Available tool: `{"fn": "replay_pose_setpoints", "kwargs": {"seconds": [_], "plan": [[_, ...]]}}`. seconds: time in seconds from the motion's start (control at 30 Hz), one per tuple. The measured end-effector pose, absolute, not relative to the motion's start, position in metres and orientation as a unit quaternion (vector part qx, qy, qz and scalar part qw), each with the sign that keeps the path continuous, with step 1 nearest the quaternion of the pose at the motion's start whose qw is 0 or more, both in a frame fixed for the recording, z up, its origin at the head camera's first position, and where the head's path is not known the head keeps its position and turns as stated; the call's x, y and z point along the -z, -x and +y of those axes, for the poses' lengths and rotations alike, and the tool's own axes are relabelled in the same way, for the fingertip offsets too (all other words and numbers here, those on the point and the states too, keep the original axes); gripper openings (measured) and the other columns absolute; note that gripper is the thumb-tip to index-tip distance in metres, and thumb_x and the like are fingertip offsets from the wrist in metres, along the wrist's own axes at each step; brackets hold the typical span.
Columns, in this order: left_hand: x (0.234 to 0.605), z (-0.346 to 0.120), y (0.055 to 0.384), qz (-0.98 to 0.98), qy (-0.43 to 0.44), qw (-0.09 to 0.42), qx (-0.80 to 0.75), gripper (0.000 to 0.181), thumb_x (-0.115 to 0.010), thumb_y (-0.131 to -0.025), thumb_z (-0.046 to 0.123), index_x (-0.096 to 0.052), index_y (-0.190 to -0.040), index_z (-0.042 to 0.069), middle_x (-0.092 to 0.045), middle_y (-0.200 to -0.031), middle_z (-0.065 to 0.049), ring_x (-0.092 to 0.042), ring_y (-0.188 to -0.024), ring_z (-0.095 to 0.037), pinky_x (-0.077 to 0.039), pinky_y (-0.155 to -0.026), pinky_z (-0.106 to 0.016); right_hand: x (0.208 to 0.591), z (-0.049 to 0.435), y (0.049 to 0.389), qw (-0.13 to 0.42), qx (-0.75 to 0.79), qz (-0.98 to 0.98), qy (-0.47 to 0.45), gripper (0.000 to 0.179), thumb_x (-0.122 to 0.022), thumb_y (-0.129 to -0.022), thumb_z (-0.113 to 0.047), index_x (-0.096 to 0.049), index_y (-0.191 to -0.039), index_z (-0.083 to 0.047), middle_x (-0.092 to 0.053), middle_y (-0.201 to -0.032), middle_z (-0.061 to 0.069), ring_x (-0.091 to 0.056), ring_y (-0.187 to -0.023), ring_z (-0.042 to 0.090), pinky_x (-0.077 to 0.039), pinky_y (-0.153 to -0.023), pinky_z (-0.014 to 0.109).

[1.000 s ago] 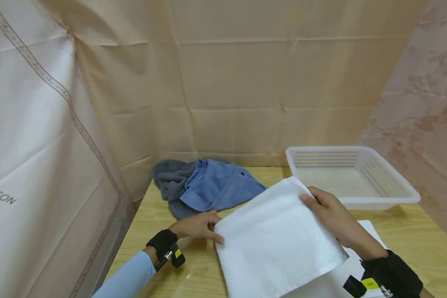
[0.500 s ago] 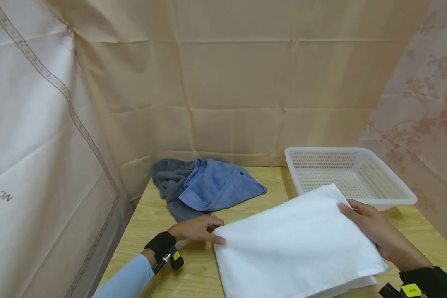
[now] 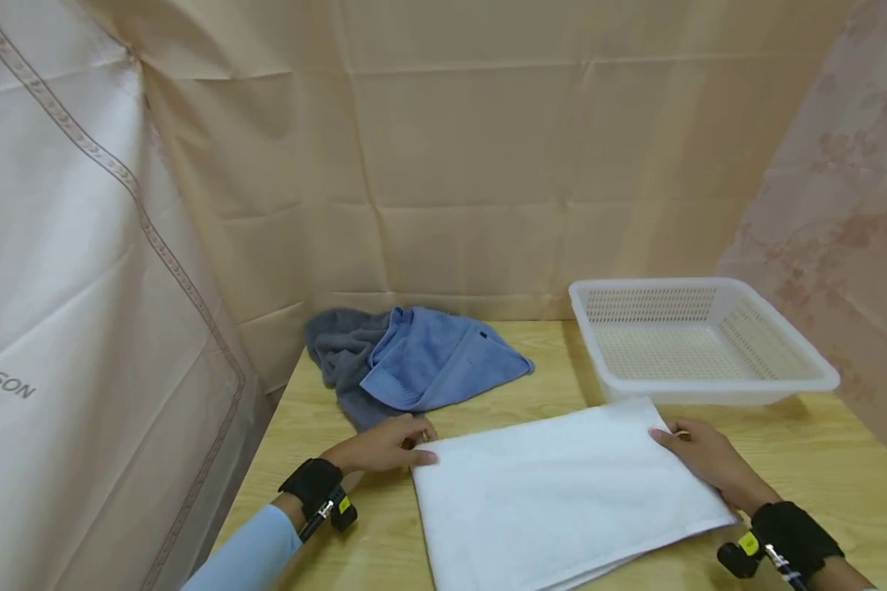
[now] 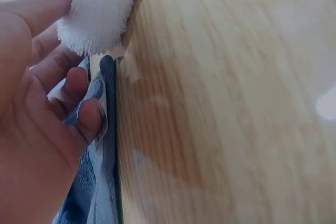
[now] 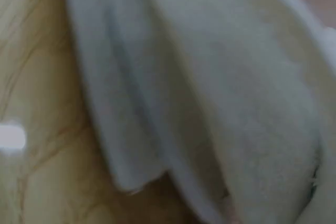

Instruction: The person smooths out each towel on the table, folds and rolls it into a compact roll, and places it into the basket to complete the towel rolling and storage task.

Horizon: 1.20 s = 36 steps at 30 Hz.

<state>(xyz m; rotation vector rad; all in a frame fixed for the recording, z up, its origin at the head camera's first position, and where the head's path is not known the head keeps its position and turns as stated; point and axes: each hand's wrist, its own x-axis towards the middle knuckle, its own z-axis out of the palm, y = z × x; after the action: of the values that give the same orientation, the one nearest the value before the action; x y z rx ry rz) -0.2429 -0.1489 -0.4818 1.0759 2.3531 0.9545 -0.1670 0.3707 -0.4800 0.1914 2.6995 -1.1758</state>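
A folded white towel [image 3: 562, 497] lies at the front of the wooden table. At its far left corner my left hand [image 3: 384, 446] pinches the edge between thumb and fingers. Close up in the left wrist view, the thumb of the left hand [image 4: 37, 93] presses the towel's fluffy rounded fold [image 4: 102, 14]; the other fingers are curled behind. My right hand [image 3: 710, 464] holds the far right corner, thumb on top and the fingers mostly hidden underneath. Blurred layers of the towel [image 5: 252, 98] hang above the tabletop in the right wrist view.
Behind the left hand lie a crumpled blue towel [image 3: 443, 361] and a grey towel [image 3: 343, 349], overlapping. A white perforated plastic basket [image 3: 710, 386] stands at the back right. Beige cloth [image 3: 458, 164] hangs behind the wooden table [image 3: 806, 460].
The right hand has moved rightward, then slightly back left, spreading the white towel's upper part wider. The towel now lies lower and flatter. My left hand has stayed at its corner.
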Motion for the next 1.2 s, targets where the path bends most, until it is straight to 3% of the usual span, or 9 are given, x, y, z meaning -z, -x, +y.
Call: {"fn": "replay_pose_setpoints", "kwargs": {"seconds": [0.17,0.33,0.4,0.47,0.57,0.67,0.77,0.93,1.2], "plan": [[0.481,-0.158,0.237,0.844,-0.372,0.181,-0.342,0.029,-0.070,-0.099,0.037,-0.060,-0.123,0.024,-0.056,-0.091,0.006,-0.053,-0.085,-0.011,-0.045,-0.078,-0.030,0.491,0.360,0.170,0.022,0.302,0.953,-0.026,0.051,-0.060,-0.103,-0.047,-0.059,-0.112,0.003,-0.067,-0.096,0.014,-0.061,-0.084,0.025,-0.046,-0.066,0.036],[0.480,-0.170,0.231,0.843,-0.386,0.166,-0.335,0.027,-0.073,-0.098,0.029,-0.063,-0.121,0.021,-0.061,-0.103,0.006,-0.058,-0.091,-0.010,-0.050,-0.080,-0.030,0.478,0.330,0.155,-0.106,0.230,0.966,0.052,0.030,-0.078,-0.092,-0.020,-0.061,-0.101,0.003,-0.063,-0.085,0.012,-0.057,-0.074,0.025,-0.044,-0.061,0.039],[0.477,-0.175,0.228,0.843,-0.396,0.168,-0.324,0.022,-0.074,-0.097,0.026,-0.066,-0.116,0.020,-0.061,-0.103,0.007,-0.058,-0.091,-0.008,-0.051,-0.080,-0.029,0.473,0.310,0.145,-0.102,0.202,0.971,0.081,0.029,-0.080,-0.090,-0.022,-0.065,-0.099,0.001,-0.059,-0.085,0.011,-0.054,-0.075,0.025,-0.044,-0.062,0.040],[0.470,-0.180,0.224,0.839,-0.401,0.190,-0.314,0.014,-0.075,-0.096,0.021,-0.071,-0.110,0.020,-0.062,-0.097,0.008,-0.056,-0.086,-0.006,-0.050,-0.077,-0.027,0.469,0.288,0.137,-0.059,0.189,0.975,0.102,0.037,-0.077,-0.093,-0.033,-0.069,-0.104,0.002,-0.059,-0.089,0.010,-0.053,-0.080,0.025,-0.045,-0.067,0.041],[0.459,-0.190,0.218,0.825,-0.402,0.260,-0.301,0.003,-0.079,-0.092,0.017,-0.077,-0.094,0.019,-0.065,-0.084,0.010,-0.054,-0.076,-0.002,-0.047,-0.069,-0.022,0.467,0.256,0.134,-0.012,0.175,0.975,0.136,0.056,-0.071,-0.096,-0.046,-0.068,-0.119,0.005,-0.057,-0.099,0.012,-0.052,-0.090,0.028,-0.046,-0.075,0.044],[0.451,-0.192,0.209,0.795,-0.406,0.342,-0.294,0.004,-0.082,-0.088,0.014,-0.079,-0.086,0.016,-0.068,-0.076,0.010,-0.052,-0.066,0.001,-0.043,-0.062,-0.018,0.468,0.234,0.143,-0.028,0.165,0.967,0.191,0.057,-0.070,-0.098,-0.038,-0.063,-0.129,0.009,-0.059,-0.113,0.022,-0.057,-0.104,0.037,-0.050,-0.086,0.051],[0.452,-0.173,0.197,0.770,-0.461,0.365,-0.250,0.007,-0.085,-0.084,0.019,-0.079,-0.081,0.015,-0.065,-0.073,0.015,-0.048,-0.062,0.004,-0.041,-0.059,-0.015,0.471,0.224,0.160,-0.051,0.143,0.957,0.246,0.048,-0.067,-0.101,-0.024,-0.059,-0.134,0.010,-0.057,-0.131,0.032,-0.055,-0.121,0.049,-0.044,-0.099,0.063],[0.457,-0.114,0.166,0.758,-0.566,0.288,-0.148,0.019,-0.088,-0.078,0.035,-0.074,-0.075,0.022,-0.056,-0.067,0.020,-0.042,-0.060,0.009,-0.039,-0.057,-0.011,0.480,0.221,0.198,-0.042,0.124,0.945,0.301,0.047,-0.054,-0.106,-0.017,-0.049,-0.148,0.003,-0.049,-0.148,0.029,-0.043,-0.135,0.056,-0.030,-0.100,0.079],[0.462,-0.061,0.148,0.791,-0.602,0.102,-0.049,0.047,-0.080,-0.069,0.067,-0.058,-0.086,0.029,-0.042,-0.077,0.013,-0.039,-0.071,0.001,-0.028,-0.058,-0.014,0.478,0.222,0.237,0.022,0.119,0.949,0.293,0.049,-0.048,-0.109,-0.021,-0.041,-0.157,-0.012,-0.041,-0.159,0.018,-0.025,-0.139,0.067,-0.013,-0.093,0.092]]}}
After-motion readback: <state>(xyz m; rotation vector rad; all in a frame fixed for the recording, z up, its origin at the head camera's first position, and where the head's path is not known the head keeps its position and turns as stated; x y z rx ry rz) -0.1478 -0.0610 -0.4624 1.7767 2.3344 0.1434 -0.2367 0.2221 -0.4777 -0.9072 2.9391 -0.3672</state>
